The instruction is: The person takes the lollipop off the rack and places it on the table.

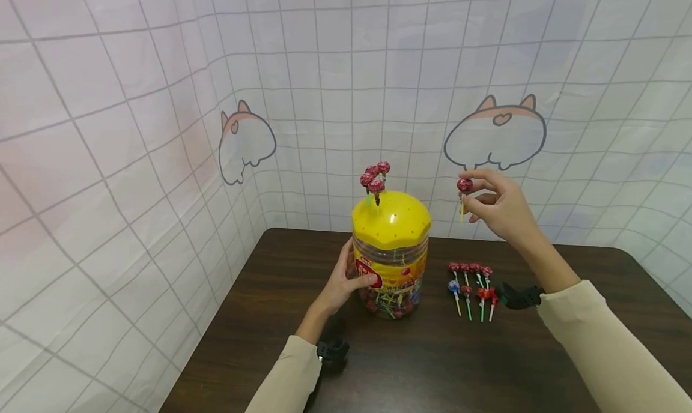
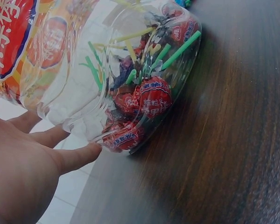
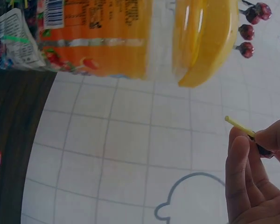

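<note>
A clear plastic candy jar [image 1: 402,273] with a yellow lid [image 1: 402,221] stands upright on the table. My left hand [image 1: 343,281] grips its left side, thumb across the label and fingers around the back. Inside, wrapped lollipops [image 2: 151,98] with green and yellow sticks show through the wall. Several dark red lollipops [image 1: 376,186] stand stick-down in the lid, heads up. To the right of the jar, raised above the table, my right hand [image 1: 503,208] pinches another dark red lollipop [image 1: 464,185] between thumb and fingers; its yellow stick [image 3: 239,126] points downward in the head view.
Right of the jar, two rows of lollipops lie on the dark wooden table [image 1: 259,317]: a back row of dark red ones [image 1: 474,268] and a front row with a blue one [image 1: 453,287] and red ones [image 1: 483,293]. A white grid-patterned curtain [image 1: 324,101] hangs behind and at the left.
</note>
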`<state>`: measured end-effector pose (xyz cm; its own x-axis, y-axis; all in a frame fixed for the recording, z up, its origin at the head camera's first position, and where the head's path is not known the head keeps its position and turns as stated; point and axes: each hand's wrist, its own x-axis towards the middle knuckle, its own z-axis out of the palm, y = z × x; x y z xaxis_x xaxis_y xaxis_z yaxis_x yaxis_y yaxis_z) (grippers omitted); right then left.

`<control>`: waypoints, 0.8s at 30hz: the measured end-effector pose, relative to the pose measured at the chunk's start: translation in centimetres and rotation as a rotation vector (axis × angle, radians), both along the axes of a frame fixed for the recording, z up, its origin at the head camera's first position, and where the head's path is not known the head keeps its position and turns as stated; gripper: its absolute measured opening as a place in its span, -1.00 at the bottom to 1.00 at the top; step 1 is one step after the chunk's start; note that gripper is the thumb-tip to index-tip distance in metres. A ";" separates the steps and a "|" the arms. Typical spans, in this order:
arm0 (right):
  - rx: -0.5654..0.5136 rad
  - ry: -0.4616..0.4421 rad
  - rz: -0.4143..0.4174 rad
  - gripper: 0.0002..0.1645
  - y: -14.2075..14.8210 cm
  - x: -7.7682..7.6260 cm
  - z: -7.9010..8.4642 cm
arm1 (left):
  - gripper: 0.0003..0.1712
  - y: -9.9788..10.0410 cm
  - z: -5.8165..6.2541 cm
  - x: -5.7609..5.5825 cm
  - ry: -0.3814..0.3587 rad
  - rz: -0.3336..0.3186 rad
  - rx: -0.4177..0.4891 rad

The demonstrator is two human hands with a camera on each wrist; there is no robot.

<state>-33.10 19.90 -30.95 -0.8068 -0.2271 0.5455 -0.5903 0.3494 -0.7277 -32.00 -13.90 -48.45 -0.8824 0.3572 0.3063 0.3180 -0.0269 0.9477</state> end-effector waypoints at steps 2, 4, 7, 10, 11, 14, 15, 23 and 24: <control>0.009 -0.012 -0.005 -0.48 0.3 -0.2 -0.4 | 0.10 0.0 0.1 0.0 0.005 0.005 -0.005; 0.012 -0.028 -0.008 -0.47 0.7 -0.4 -1.0 | 0.10 -0.1 0.1 0.0 0.007 0.005 -0.010; 0.017 -0.054 -0.010 -0.45 1.4 -0.7 -1.9 | 0.11 -0.1 0.0 0.0 0.011 0.004 -0.015; 0.010 -0.085 -0.010 -0.45 2.2 -0.9 -3.0 | 0.10 -0.1 0.0 0.0 0.008 0.001 -0.014; 0.010 -0.093 -0.013 -0.45 2.5 -0.9 -3.4 | 0.10 -0.1 0.0 0.0 0.007 -0.001 -0.013; 0.024 -0.121 -0.034 -0.44 3.3 -1.1 -4.5 | 0.09 0.0 0.1 0.0 0.000 -0.007 -0.007; 0.030 -0.132 -0.042 -0.43 3.6 -1.2 -4.9 | 0.09 0.0 0.1 0.0 -0.002 -0.007 -0.006; 0.062 -0.224 -0.098 -0.38 6.1 -2.0 -8.7 | 0.07 0.0 0.2 0.0 -0.008 -0.009 -0.003; 0.068 -0.237 -0.106 -0.38 6.3 -2.0 -9.2 | 0.07 0.0 0.1 0.0 -0.009 -0.008 -0.004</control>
<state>-35.14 26.23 -40.17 -0.9313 -0.1646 0.3251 -0.3641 0.4533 -0.8136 -32.00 -13.95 -48.31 -0.8821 0.3659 0.2968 0.3092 -0.0257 0.9507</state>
